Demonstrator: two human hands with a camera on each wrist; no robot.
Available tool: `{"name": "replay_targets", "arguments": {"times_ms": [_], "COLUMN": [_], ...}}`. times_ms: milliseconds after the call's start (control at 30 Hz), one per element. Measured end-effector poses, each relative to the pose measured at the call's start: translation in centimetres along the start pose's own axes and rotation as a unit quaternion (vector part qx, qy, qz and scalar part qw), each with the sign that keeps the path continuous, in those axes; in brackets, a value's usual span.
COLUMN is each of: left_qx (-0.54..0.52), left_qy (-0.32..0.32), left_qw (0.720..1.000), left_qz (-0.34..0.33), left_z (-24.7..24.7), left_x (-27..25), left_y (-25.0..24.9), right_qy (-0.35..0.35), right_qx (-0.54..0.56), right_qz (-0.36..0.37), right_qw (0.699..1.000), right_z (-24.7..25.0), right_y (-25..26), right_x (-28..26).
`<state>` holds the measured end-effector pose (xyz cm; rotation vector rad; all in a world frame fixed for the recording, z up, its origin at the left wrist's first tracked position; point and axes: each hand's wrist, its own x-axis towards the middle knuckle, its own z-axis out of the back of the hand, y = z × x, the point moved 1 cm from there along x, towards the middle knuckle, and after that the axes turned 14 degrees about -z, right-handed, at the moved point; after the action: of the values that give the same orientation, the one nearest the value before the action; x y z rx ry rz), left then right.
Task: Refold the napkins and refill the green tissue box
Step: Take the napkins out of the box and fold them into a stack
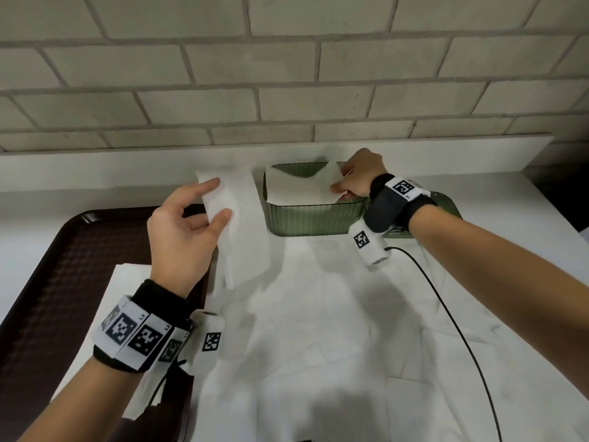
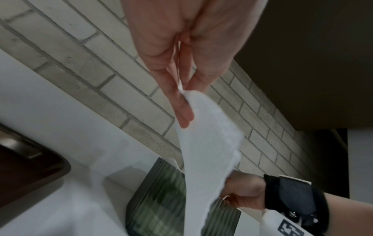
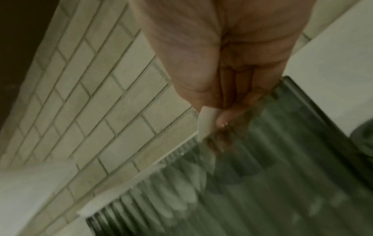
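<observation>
The ribbed green tissue box (image 1: pixel 314 218) stands open on the white counter near the back wall. A white napkin (image 1: pixel 299 183) lies across its top, and my right hand (image 1: pixel 340 180) pinches that napkin's right edge over the box; the right wrist view shows the pinched corner (image 3: pixel 206 121) above the box's wall (image 3: pixel 282 159). My left hand (image 1: pixel 220 199) holds a folded napkin strip (image 1: pixel 242 224) between thumb and fingers, just left of the box. In the left wrist view the strip (image 2: pixel 207 143) hangs from the fingers (image 2: pixel 181 108) in front of the box (image 2: pixel 165 199).
Several unfolded napkins (image 1: pixel 318 330) cover the counter in front of me. A dark brown tray (image 1: pixel 57 275) sits at the left with another napkin (image 1: pixel 127 291) on it. The green lid (image 1: pixel 447 202) lies right of the box. A black cable (image 1: pixel 462 333) runs along the right.
</observation>
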<state>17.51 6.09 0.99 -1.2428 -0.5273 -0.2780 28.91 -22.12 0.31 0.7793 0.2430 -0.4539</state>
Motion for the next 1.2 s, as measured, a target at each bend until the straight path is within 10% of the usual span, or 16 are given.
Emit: {"name": "replay_targets", "arguments": {"times_ms": [467, 567, 833, 1200], "left_qx": [0.014, 0.0, -0.086, -0.088], "left_qy": [0.061, 0.081, 0.138, 0.168], "left_qw": [0.998, 0.996, 0.987, 0.982], "left_qz": [-0.023, -0.033, -0.012, 0.016], "left_z": [-0.3, -0.7, -2.8, -3.3], "left_x": [0.0, 0.1, -0.1, 1.9], "left_y": [0.1, -0.3, -1.6, -0.9], "right_qy": [-0.065, -0.095, 0.165, 0.07], "right_qx": [-0.363, -0.284, -0.093, 0.103], "right_qz": [0.053, 0.115, 0.323, 0.234], "right_qw": [0.928, 0.947, 0.927, 0.964], "right_z": [-0.6, 1.1, 0.4, 3.1], "right_y": [1.8, 2.9, 4.4, 3.1], "right_x": [-1.2, -3.3, -8.5, -6.1]}}
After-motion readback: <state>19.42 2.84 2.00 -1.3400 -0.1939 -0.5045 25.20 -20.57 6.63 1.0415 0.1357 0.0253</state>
